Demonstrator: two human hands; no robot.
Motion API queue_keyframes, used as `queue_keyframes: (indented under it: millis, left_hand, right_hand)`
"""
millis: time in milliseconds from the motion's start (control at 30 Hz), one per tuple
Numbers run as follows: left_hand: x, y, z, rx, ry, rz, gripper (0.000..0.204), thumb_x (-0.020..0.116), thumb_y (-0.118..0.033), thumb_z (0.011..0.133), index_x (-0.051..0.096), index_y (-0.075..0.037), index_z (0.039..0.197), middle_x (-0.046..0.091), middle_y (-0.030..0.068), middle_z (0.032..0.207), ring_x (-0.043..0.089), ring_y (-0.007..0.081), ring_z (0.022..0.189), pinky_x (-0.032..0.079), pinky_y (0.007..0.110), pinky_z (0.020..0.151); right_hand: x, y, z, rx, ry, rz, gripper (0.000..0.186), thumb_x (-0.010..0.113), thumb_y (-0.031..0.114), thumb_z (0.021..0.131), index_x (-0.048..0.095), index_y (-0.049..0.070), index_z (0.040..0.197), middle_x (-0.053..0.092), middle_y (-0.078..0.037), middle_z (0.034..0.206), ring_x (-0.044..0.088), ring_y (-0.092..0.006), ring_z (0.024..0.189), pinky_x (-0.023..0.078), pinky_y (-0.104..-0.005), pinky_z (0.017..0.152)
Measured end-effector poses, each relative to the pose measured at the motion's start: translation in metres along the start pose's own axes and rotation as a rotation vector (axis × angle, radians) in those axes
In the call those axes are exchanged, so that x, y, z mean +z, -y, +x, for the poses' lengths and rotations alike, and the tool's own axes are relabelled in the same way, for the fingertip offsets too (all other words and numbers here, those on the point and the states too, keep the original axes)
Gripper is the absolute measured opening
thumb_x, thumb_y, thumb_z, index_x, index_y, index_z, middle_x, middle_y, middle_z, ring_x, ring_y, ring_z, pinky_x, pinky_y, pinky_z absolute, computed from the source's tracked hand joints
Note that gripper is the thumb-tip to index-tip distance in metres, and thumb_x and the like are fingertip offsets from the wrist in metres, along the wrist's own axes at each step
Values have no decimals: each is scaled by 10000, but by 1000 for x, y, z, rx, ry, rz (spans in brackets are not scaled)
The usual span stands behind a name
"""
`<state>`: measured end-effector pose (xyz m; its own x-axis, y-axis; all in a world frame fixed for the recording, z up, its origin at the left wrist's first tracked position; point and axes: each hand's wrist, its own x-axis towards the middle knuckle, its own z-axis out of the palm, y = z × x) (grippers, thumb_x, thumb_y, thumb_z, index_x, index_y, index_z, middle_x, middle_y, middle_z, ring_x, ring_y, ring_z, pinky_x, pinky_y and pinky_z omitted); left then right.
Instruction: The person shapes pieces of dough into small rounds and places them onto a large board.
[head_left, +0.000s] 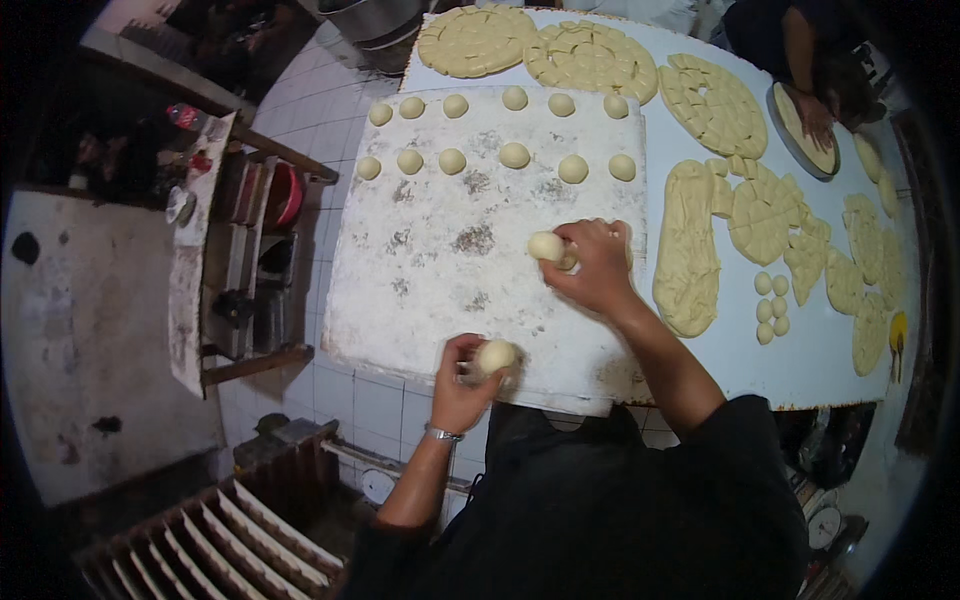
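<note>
A pale dough ball (497, 356) is held in the curled fingers of my left hand (463, 385), low over the front of a flour-dusted white board (400, 290). Farther forward and to the right, my right hand (598, 265) grips another dough ball (545, 246) between thumb and fingers; more pale dough shows partly hidden under the fingers. Two rows of several round dough balls (455, 106) lie along the far part of the board.
Right of the board, a white table (740, 365) holds scored dough slabs (710, 105), a long dough piece (686, 255) and small balls (765, 308). A co-worker's hand (815, 130) presses dough in a round pan. A wooden shelf (185, 280) stands left, a slatted rack (240, 540) lower left.
</note>
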<state>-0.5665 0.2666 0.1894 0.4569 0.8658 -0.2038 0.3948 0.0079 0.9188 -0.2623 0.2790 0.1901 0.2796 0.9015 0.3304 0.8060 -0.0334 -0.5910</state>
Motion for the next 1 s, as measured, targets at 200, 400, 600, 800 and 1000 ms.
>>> queue_keyframes:
  millis: [200, 400, 600, 800, 1000]
  left_hand:
    - [-83, -10, 134, 250, -226, 50, 571, 810, -79, 812, 596, -52, 1341, 698, 101, 1242, 649, 212, 1111, 497, 376, 955]
    - [-63, 18, 211, 381, 60, 746, 488, 798, -154, 694, 718, -6, 1151, 709, 233, 1242, 617, 439, 1220, 455, 539, 1099]
    - [17, -39, 138, 466, -65, 537, 647, 831, -120, 867, 550, -7, 1439, 559, 197, 1495, 507, 351, 1407, 392, 508, 1188]
    - [341, -96, 85, 450, 774, 385, 624, 844, -230, 844, 622, 7, 1377, 666, 244, 1338, 630, 422, 1246, 509, 460, 1069]
    - [561, -106, 120, 751, 797, 682, 634, 711, -109, 864, 594, -160, 1485, 655, 243, 1274, 656, 417, 1153, 556, 517, 970]
  right_hand:
    - [81, 14, 11, 59, 229, -295, 525, 821, 419, 804, 716, 53, 1164, 675, -122, 1181, 589, -285, 1142, 385, -484, 982]
    - [-23, 32, -86, 194, 29, -235, 743, 880, 496, 808, 670, 66, 1377, 659, -113, 1290, 560, -307, 1237, 357, -502, 1046]
    - [-142, -131, -289, 944, -309, -351, 96, 746, 146, 951, 763, 56, 983, 759, -108, 879, 724, -315, 839, 536, -452, 830]
    - [-189, -264, -347, 1377, -421, -315, 460, 860, 481, 819, 730, 121, 1075, 762, -59, 1009, 717, -300, 1003, 444, -564, 906]
    - [-200, -296, -299, 1247, -387, -280, 475, 904, 465, 787, 765, 97, 1054, 791, -66, 964, 723, -271, 968, 387, -509, 982]
